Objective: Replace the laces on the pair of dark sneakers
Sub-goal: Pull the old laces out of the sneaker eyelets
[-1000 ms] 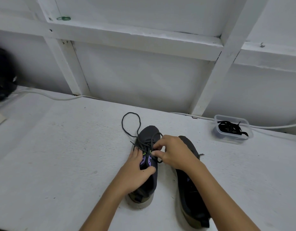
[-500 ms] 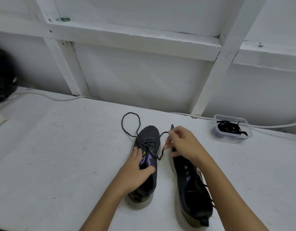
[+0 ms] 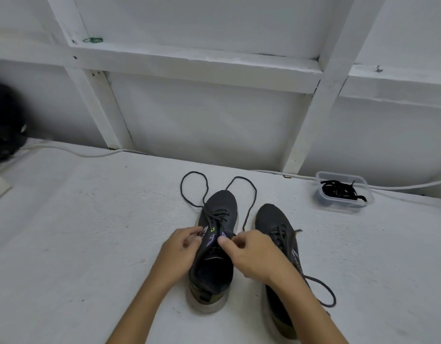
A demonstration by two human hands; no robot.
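Head view: white bench (image 3: pixel 78 244) under two dark sneakers near its middle, left sneaker (image 3: pixel 215 244) beside right sneaker (image 3: pixel 281 256). Left hand (image 3: pixel 179 249) pinching a lace end (image 3: pixel 203 232) at left sneaker's eyelets; right hand (image 3: pixel 251 254) pinching the other. Clear tub (image 3: pixel 343 192) of black laces toward far right edge.

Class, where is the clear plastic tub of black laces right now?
The clear plastic tub sits far right on the white table, against the wall, beyond the right dark sneaker.

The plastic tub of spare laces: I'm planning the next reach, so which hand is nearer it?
Right. The right hand is at the left sneaker, closer to the tub; the left hand is farther.
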